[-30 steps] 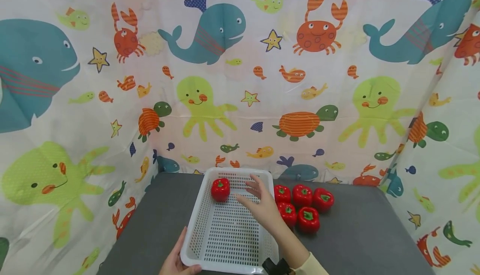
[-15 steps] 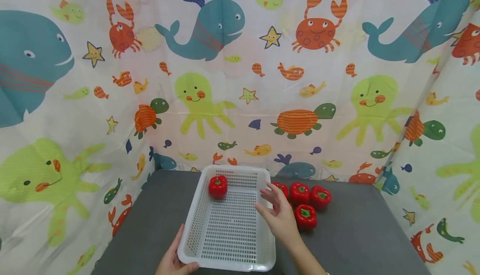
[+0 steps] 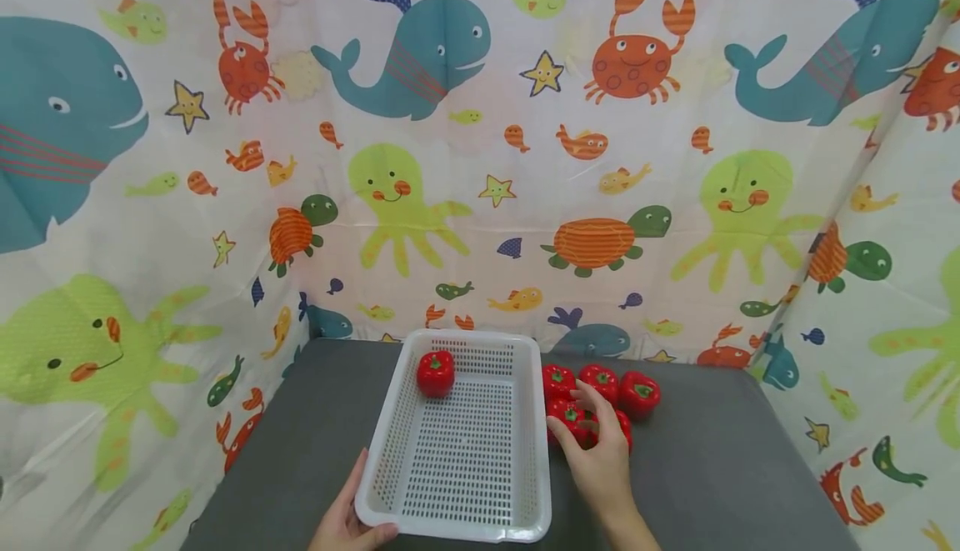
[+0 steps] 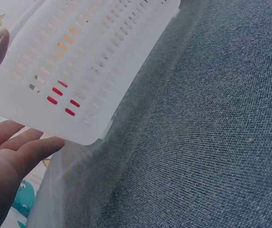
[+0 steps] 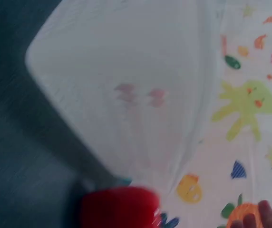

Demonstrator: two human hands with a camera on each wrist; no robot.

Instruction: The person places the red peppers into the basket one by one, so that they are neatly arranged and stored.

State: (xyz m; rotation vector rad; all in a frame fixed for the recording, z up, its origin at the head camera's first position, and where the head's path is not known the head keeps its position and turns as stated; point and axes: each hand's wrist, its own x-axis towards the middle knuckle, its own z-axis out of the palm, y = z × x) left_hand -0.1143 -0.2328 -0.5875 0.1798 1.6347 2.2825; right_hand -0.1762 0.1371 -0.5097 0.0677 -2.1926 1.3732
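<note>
My left hand [image 3: 348, 518] grips the near left corner of a white plastic basket [image 3: 545, 451], thumb on the rim. In the left wrist view its fingers lie on the outside of the basket wall [image 4: 12, 97]. One red bell pepper [image 3: 436, 373] sits in the basket's far left corner. My right hand [image 3: 603, 463] hovers over the peppers right of the basket, fingers parted and loosely curved. Thumb and fingertips are around the near left pepper [image 3: 564, 415]; the near right pepper [image 3: 624, 432] is partly hidden behind the hand. The right wrist view shows a blurred red pepper [image 5: 121, 209].
Three more red peppers, left [image 3: 558, 380], middle [image 3: 597, 379] and right [image 3: 639, 394], form the far row beside the basket. A dark grey table [image 3: 712, 468] lies under everything. A curtain [image 3: 465, 301] printed with sea animals encloses the back and sides.
My right hand has moved from over the basket to the right, down to the peppers. My left hand stays on the basket corner. The head view has shifted slightly.
</note>
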